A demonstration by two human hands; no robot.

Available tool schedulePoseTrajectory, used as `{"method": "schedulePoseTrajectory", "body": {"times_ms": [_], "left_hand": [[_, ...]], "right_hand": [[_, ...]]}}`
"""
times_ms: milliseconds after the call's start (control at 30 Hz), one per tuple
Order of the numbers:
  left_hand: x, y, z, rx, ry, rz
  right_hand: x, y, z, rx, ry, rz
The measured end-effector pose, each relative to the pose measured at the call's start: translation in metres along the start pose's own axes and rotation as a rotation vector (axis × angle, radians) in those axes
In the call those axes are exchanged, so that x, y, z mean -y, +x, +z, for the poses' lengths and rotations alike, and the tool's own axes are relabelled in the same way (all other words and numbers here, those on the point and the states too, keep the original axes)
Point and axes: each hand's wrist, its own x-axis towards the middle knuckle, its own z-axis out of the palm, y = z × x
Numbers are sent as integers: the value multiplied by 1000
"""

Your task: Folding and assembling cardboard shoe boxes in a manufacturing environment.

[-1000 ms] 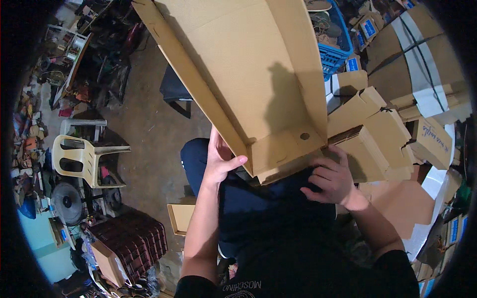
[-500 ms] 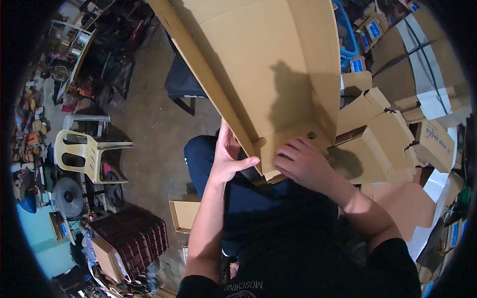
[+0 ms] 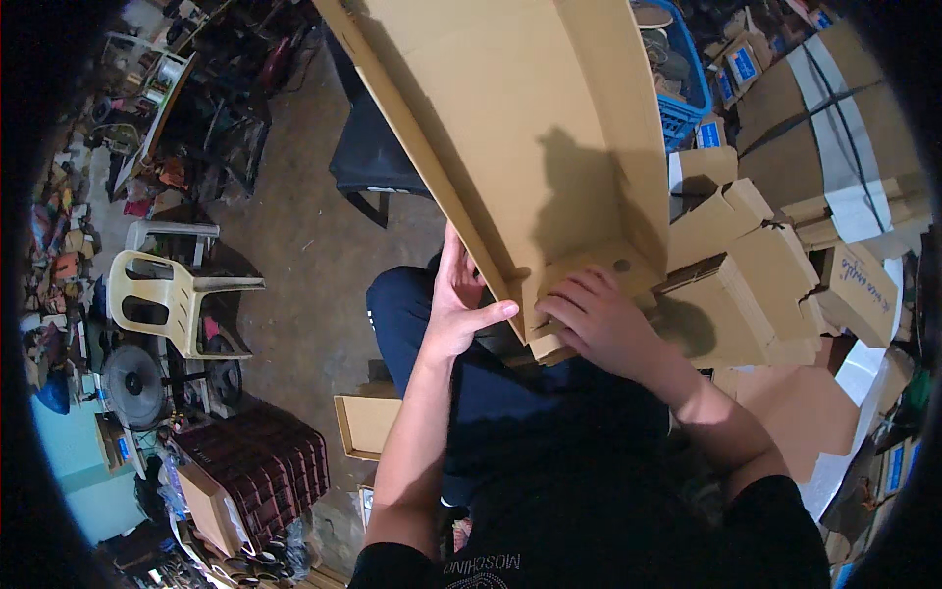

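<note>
A long, shallow cardboard box [image 3: 491, 108] with raised side walls slants away from my lap, open side up. My left hand [image 3: 461, 309] grips its near left corner, thumb along the outer edge and fingers behind the side wall. Curled over the near end panel [image 3: 636, 280], which has a round hole in it, is my right hand [image 3: 594, 319]; its fingers press on the folded cardboard. A dark shadow falls across the box floor. The underside of the near end is hidden by my hands.
Flattened cardboard pieces [image 3: 756, 285] lie to the right, below a large strapped carton [image 3: 824, 128]. A blue basket [image 3: 687, 113] holds shoes at the far right. On the left are a cream plastic chair [image 3: 152, 299], a fan [image 3: 134, 388] and a black stool [image 3: 373, 157].
The near end panel leans further inward over the box floor under my right hand. The box has shifted slightly, uncovering more of the blue basket. My left hand keeps its grip.
</note>
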Motion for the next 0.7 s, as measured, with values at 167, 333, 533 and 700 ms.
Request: {"method": "schedulePoseTrajectory", "body": {"times_ms": [167,333,533,700], "left_hand": [[6,-1,6,-72,-78,-1],[10,4,4,-119,-99,4],[8,6,7,-193,-209,-98],[9,6,12,-215,-288,-138]], "right_hand": [[1,-1,-2,-166,-97,0],[1,-24,5,-449,-192,-77],[2,-16,-3,-350,-144,37],[-2,-7,6,-366,-109,0]]}}
